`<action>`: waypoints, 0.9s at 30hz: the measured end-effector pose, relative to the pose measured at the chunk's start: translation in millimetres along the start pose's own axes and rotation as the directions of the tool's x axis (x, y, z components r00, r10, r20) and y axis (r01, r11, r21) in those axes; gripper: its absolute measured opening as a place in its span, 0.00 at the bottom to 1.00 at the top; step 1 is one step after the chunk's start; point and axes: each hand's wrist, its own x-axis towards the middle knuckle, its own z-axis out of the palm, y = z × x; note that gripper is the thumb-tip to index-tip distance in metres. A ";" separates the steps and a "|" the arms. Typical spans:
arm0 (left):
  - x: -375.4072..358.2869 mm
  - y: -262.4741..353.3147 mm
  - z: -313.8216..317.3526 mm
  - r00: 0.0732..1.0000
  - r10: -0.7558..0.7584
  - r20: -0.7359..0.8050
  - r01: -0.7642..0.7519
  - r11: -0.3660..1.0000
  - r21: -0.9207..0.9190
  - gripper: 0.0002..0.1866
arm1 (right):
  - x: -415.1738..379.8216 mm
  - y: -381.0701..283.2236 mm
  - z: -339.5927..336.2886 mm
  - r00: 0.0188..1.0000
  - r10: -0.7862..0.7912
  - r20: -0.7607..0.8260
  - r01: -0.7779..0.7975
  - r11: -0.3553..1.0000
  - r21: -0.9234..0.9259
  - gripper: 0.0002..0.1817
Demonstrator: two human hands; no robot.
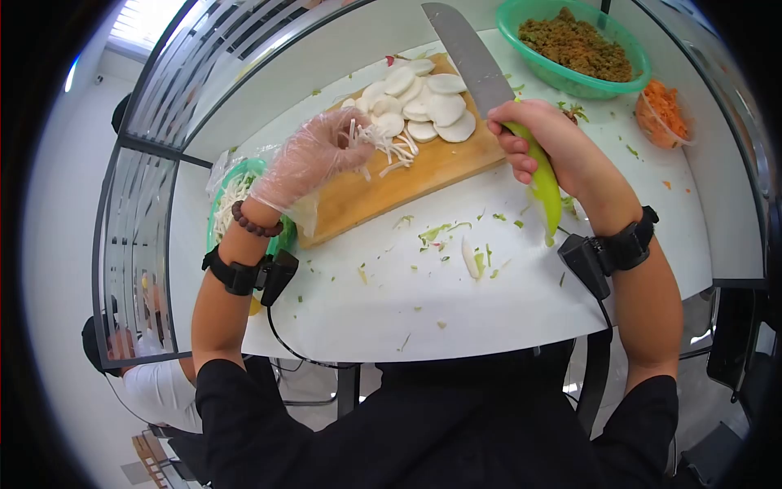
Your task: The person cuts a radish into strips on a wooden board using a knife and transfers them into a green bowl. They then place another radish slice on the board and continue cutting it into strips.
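Note:
My left hand (314,155), in a clear plastic glove, is closed around a bunch of white radish shreds (362,140) over the left part of the wooden cutting board (358,204). A few more shreds lie on the board just right of the fingers. Behind them sits a pile of round white radish slices (423,99). My bare right hand (542,143) grips the green handle of a knife (472,57) at the board's right end. Its broad blade points up and away from me.
At the left, a green basket (218,213) holds white shreds. A green bowl (562,81) of brown crumbly food and a clear tub of orange shreds (664,114) stand at the back right. Green and white scraps (440,235) litter the white table (358,318). Another person (163,391) is at the far left.

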 end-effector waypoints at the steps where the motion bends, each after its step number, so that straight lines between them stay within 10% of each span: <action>1: 0.2 -5.6 -2.1 1.000 -0.006 0.008 0.006 1.000 -0.014 0.13 | 0.2 0.5 0.3 1.000 0.001 0.000 -0.001 1.000 -0.005 0.11; 13: -60.8 -16.2 -73.6 0.972 -0.095 -0.217 0.098 0.995 0.004 0.14 | 1.4 2.6 -1.4 1.000 0.014 -0.024 -0.014 1.000 -0.020 0.10; 20: -123.6 -88.4 -131.5 0.943 -0.322 -0.088 0.319 0.791 0.522 0.18 | -0.3 0.4 -0.3 1.000 0.001 -0.017 -0.001 1.000 -0.024 0.10; 27: -107.4 -43.7 -153.4 0.878 -0.224 -0.424 0.406 0.817 0.409 0.13 | 4.1 3.3 -2.2 0.999 0.028 -0.043 -0.030 0.999 -0.037 0.10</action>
